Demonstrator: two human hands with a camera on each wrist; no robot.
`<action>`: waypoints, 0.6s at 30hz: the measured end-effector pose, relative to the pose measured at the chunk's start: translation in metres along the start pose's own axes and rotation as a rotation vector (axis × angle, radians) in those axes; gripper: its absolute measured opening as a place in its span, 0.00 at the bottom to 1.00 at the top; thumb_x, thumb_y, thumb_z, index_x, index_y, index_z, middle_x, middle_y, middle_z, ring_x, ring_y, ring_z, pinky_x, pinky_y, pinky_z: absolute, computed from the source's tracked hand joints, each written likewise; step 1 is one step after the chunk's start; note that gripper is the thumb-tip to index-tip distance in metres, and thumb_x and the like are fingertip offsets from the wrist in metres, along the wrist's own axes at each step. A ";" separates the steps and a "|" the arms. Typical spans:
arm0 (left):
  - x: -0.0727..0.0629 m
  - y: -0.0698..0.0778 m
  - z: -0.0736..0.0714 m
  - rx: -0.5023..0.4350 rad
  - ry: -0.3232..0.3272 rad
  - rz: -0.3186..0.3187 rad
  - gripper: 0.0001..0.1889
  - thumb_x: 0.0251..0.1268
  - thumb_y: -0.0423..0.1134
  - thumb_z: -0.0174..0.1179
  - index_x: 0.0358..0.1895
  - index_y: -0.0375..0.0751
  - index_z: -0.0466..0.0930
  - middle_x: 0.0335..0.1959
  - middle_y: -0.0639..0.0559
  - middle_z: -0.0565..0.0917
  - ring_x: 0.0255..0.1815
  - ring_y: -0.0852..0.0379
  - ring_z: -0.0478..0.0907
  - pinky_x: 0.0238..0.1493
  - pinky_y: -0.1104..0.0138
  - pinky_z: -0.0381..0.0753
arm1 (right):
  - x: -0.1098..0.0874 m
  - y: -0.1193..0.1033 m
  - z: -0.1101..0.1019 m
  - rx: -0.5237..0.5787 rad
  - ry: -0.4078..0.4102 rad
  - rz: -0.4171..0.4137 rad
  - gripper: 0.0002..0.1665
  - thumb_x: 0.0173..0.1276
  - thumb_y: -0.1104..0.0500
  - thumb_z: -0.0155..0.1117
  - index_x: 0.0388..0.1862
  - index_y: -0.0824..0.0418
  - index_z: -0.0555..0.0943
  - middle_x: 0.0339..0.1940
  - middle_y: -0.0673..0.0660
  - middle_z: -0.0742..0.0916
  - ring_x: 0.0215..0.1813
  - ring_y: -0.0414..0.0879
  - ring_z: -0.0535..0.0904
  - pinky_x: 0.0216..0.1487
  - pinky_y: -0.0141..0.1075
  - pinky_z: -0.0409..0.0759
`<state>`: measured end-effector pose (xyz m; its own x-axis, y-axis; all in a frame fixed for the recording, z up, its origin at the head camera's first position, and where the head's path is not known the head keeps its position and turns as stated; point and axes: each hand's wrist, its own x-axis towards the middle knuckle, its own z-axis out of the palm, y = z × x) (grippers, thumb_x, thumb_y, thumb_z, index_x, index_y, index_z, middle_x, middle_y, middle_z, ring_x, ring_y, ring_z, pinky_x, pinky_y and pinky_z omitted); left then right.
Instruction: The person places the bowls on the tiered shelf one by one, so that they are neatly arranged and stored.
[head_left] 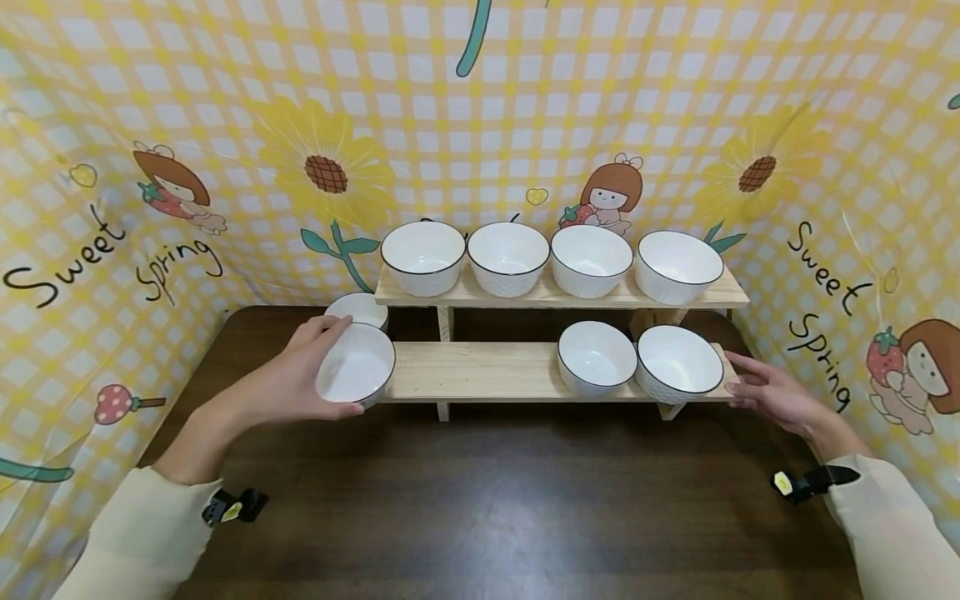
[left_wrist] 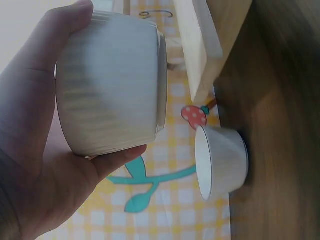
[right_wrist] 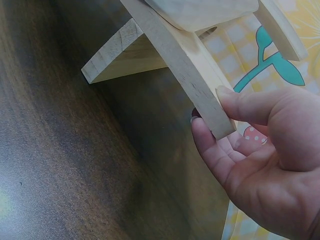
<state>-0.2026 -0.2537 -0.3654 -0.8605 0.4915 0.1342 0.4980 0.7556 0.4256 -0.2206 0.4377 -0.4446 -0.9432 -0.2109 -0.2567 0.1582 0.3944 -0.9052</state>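
Note:
My left hand (head_left: 307,375) grips a white bowl (head_left: 358,364) with a dark rim, thumb and fingers spread around its side. In the left wrist view this bowl (left_wrist: 112,82) shows a ribbed wall and is raised beside the end of a wooden shelf board (left_wrist: 197,55). My right hand (head_left: 776,392) pinches the right end of the lower board of a two-tier wooden rack (head_left: 480,371). Seen from the right wrist, the thumb lies on top of the board (right_wrist: 200,85) and the fingers beneath. Two white bowls, one plain (head_left: 596,358) and one textured (head_left: 679,363), stand on the lower board's right half.
Several white bowls (head_left: 508,259) line the upper board (head_left: 480,293). Behind the left hand, another bowl (head_left: 358,310) stands on the dark wooden table (head_left: 480,492), left of the rack. A yellow checked cloth (head_left: 480,125) surrounds the table at the back and sides.

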 end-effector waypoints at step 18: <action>0.032 0.027 0.015 -0.048 -0.050 0.116 0.63 0.46 0.56 0.80 0.79 0.28 0.52 0.72 0.36 0.59 0.72 0.40 0.58 0.65 0.44 0.68 | -0.001 -0.003 -0.001 -0.002 0.004 0.013 0.46 0.78 0.65 0.57 0.81 0.74 0.41 0.43 0.47 0.85 0.42 0.38 0.83 0.48 0.38 0.84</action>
<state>-0.2145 -0.2111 -0.3625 -0.7905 0.5961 0.1406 0.5868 0.6715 0.4526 -0.2205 0.4376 -0.4415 -0.9424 -0.2020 -0.2668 0.1697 0.3988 -0.9012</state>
